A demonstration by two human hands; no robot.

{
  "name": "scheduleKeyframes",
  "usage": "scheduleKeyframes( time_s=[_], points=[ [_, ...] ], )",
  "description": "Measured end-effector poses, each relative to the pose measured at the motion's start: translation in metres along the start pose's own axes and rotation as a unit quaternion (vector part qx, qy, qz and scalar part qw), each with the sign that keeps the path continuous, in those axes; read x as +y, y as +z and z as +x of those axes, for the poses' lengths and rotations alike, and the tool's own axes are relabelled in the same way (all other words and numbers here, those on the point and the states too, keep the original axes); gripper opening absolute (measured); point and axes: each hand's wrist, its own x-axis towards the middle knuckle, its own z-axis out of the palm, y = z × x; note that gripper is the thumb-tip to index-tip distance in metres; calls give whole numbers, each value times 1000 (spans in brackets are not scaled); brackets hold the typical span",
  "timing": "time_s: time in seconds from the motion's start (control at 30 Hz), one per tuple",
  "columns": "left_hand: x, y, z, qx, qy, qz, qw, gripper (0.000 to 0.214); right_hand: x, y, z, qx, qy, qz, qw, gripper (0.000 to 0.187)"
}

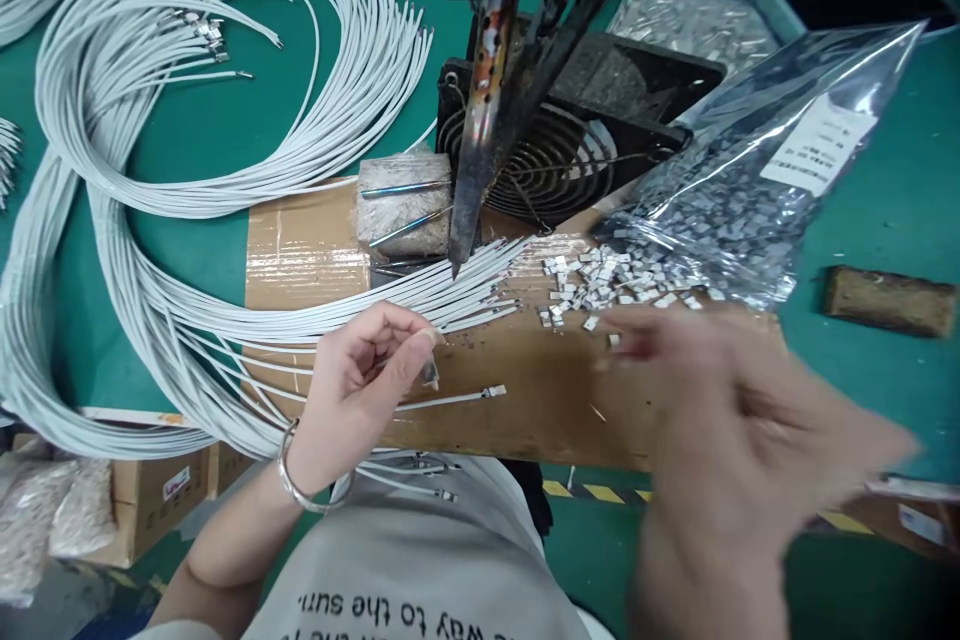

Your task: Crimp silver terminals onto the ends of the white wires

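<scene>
My left hand (375, 370) is closed in a pinch, thumb against index finger, over the near edge of the cardboard. A small greyish piece (430, 374) shows just below the fingertips; I cannot make out what the pinch holds. Beside it lies a white cable (457, 398) with a small connector on its end. My right hand (720, 410) is smeared by motion. Its fingertips are close to a loose small white connector (613, 341), at the near side of the scattered pile of connectors (596, 275). Whether they touch it cannot be seen.
A dark pointed tool tip (472, 190) hangs down above the bundled white cables (360, 312). Behind it stands a black fan (555, 160). A clear bag of small parts (720, 210) lies right of the fan. A worn block (889, 302) sits at far right. Cardboard (525, 420) covers the bench front.
</scene>
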Motion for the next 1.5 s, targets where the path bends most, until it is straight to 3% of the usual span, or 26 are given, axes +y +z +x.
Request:
scheduleKeyframes(
  time_s=[0.17, 0.37, 0.63, 0.83, 1.1, 1.23, 1.37, 1.5],
  points=[
    [0, 0, -1, -2, -1, -8, 1000, 22, -31, 42, -15, -140, 70, 140, 978, 19],
    [-1, 1, -3, -1, 10, -6, 1000, 21, -41, 51, -14, -140, 115, 202, 963, 17],
    [-3, 1, -6, -6, 11, 4, 1000, 17, -39, 45, -14, -156, 85, 196, 964, 23],
    [-4, 3, -8, -11, 17, 35, 999, 15, -35, 43, -14, -128, 17, 153, 980, 24],
    [-1, 3, -9, 2, 14, 53, 999, 17, -32, 37, -10, -133, 87, 171, 972, 17],
    [0, 3, -11, -16, 15, 39, 999, 19, -30, 44, -13, -148, 42, 187, 970, 18],
    [1, 2, -13, -31, 17, 28, 999, 19, -25, 50, -16, -100, -24, 168, 980, 18],
    [0, 1, -13, -21, 17, 28, 999, 19, -23, 48, -16, -16, 53, 191, 980, 17]
  ],
)
